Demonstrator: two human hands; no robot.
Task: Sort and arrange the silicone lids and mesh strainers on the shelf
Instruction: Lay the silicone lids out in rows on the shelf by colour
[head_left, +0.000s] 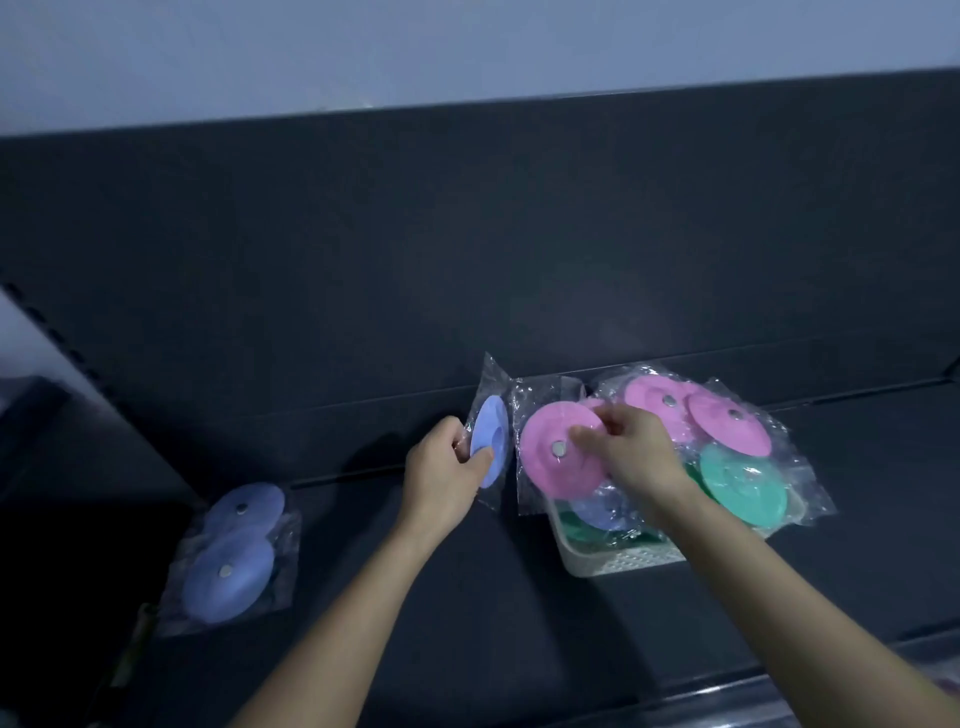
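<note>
My left hand (441, 467) grips a blue silicone lid (491, 447) in a clear wrapper, held on edge above the dark shelf (467, 597). Just to its right, my right hand (631, 449) pinches a wrapped pink lid (550, 457) over a white basket (618, 561). The basket holds more wrapped lids: two pink ones (727, 431) at the back, a green one (743, 483) at the right, and a blue one (597, 512) beneath my hand. Two wrapped blue lids (231, 569) lie flat on the shelf at the left.
A dark back panel (467, 260) rises behind the shelf. A slotted upright (52, 332) runs along the left side. The shelf's front edge (779, 686) passes under my right forearm. No mesh strainers are in view.
</note>
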